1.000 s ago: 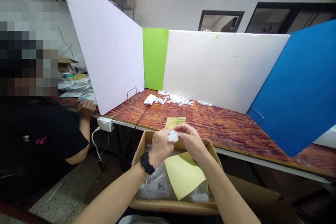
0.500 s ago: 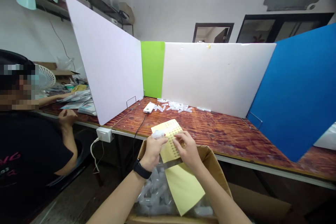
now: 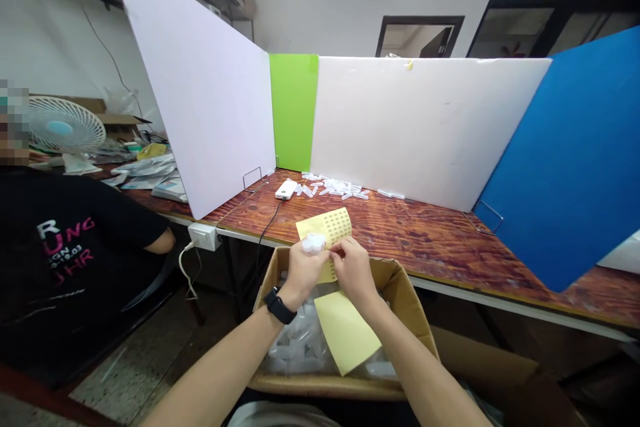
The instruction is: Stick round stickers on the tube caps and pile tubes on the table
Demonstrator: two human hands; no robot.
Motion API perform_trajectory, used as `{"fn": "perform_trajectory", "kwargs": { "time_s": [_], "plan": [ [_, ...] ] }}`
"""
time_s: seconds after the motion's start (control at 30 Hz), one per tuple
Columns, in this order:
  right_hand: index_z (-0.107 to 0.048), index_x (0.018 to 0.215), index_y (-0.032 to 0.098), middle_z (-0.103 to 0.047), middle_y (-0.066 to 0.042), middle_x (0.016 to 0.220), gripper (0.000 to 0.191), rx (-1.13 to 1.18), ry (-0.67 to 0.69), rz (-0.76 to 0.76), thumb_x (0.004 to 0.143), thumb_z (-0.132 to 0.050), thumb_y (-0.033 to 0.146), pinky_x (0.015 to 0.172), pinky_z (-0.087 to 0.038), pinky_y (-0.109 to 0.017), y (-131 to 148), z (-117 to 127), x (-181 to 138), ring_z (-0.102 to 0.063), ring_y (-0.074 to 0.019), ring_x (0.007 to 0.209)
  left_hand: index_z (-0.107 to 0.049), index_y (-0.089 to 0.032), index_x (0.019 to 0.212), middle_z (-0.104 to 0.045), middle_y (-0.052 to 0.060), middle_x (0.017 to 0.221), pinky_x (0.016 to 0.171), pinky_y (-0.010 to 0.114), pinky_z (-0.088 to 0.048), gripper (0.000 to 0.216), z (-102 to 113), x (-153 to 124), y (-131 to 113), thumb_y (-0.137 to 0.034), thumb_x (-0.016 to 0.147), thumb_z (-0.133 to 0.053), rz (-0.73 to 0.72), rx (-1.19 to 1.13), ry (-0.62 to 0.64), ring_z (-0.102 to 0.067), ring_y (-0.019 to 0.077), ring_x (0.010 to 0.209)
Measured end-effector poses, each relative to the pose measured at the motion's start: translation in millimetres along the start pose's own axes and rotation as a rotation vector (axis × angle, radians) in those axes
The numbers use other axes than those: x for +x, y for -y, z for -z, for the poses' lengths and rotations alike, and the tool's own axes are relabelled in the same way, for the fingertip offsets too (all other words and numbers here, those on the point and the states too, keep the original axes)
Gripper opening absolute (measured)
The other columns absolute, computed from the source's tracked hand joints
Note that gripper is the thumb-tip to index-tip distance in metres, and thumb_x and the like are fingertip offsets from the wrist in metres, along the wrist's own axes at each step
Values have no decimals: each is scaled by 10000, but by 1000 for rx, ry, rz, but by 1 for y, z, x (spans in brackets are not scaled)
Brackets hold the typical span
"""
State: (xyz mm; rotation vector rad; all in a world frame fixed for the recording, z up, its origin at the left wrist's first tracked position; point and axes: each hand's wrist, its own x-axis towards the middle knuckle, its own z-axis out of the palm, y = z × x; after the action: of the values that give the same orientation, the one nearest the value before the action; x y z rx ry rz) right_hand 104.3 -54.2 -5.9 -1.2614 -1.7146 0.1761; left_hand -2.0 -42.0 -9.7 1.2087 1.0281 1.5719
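My left hand [image 3: 303, 271] is closed around a few small translucent white plastic pieces [image 3: 313, 243], whose exact kind I cannot make out. Thumb and fingertips of my right hand [image 3: 354, 268] are pinched together, meeting the left thumb; whatever is between them is too small to name. Beneath and behind both hands is a yellow sheet with rows of small stickers [image 3: 337, 223], partly hidden by them. A plain yellow sheet [image 3: 346, 333] lies over the open cardboard box [image 3: 417, 320], where many translucent plastic pieces [image 3: 295, 347] are heaped.
On the wooden table [image 3: 400, 233] lie a pile of white plastic pieces [image 3: 340, 187] and a white device with a cable [image 3: 286, 189]. White, green and blue panels [image 3: 540, 167] enclose it. At left sits a person in a black shirt [image 3: 75, 260], near a fan [image 3: 63, 125].
My right hand has moved from over the sticker rows to the left thumb, its fingers now pinched. The sticker sheet's top edge now curls. The camera view has tilted down.
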Motion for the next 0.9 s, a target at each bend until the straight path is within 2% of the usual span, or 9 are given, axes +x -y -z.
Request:
{"fn": "perform_trajectory", "kwargs": {
  "time_s": [0.13, 0.23, 0.33, 0.53, 0.67, 0.77, 0.9],
  "plan": [
    [-554, 693, 182, -529, -41, 729, 81, 30, -31, -10, 714, -510, 117, 614, -412, -304, 0, 1, -1, -506, -173, 653, -585, -115, 692, -592, 3, 647, 584, 229, -429, 161, 0, 0, 1, -148, 543, -637, -52, 33, 45, -535, 124, 624],
    [-584, 773, 181, -559, -70, 815, 128, -35, -50, 8, 745, -477, 116, 657, -415, -316, 4, 1, -3, -528, -189, 712, -562, -120, 699, -582, 4, 658, 581, 227, -423, 142, -1, -2, 1, -160, 575, -617, -80, 30, 52, -520, 115, 611],
    [-588, 723, 183, -570, -69, 788, 159, -88, -36, 19, 759, -451, 109, 657, -406, -315, 7, 1, -5, -530, -193, 713, -542, -125, 690, -564, -2, 653, 577, 221, -416, 119, -1, -4, 2, -156, 592, -600, -102, 51, 52, -504, 107, 601],
    [-535, 637, 192, -532, -37, 685, 123, 12, 11, 6, 737, -479, 147, 611, -386, -308, 0, 2, -2, -492, -182, 650, -514, -134, 658, -530, -23, 612, 553, 210, -402, 101, 1, -3, 0, -149, 591, -589, -135, 106, 65, -474, 95, 567],
    [-516, 662, 186, -522, -23, 654, 116, 246, 111, -81, 762, -501, 244, 578, -381, -288, 5, 16, 2, -475, -166, 620, -518, -135, 681, -544, -19, 628, 548, 212, -398, 110, 6, 0, -3, -170, 608, -592, -156, 154, 53, -479, 99, 561],
    [-532, 729, 176, -532, -13, 683, 132, 488, 180, -140, 774, -513, 298, 584, -384, -263, 18, 32, 4, -474, -145, 628, -512, -146, 671, -533, -17, 607, 532, 210, -372, 71, 11, -2, -7, -202, 671, -556, -284, 320, 76, -463, 97, 542],
    [-546, 721, 174, -541, -15, 725, 141, 613, 210, -116, 770, -534, 305, 636, -388, -259, 30, 43, 6, -480, -141, 674, -550, -150, 717, -559, 18, 623, 550, 226, -343, 125, 13, -8, -11, -244, 759, -478, -469, 591, 88, -478, 115, 564]
  ]
}}
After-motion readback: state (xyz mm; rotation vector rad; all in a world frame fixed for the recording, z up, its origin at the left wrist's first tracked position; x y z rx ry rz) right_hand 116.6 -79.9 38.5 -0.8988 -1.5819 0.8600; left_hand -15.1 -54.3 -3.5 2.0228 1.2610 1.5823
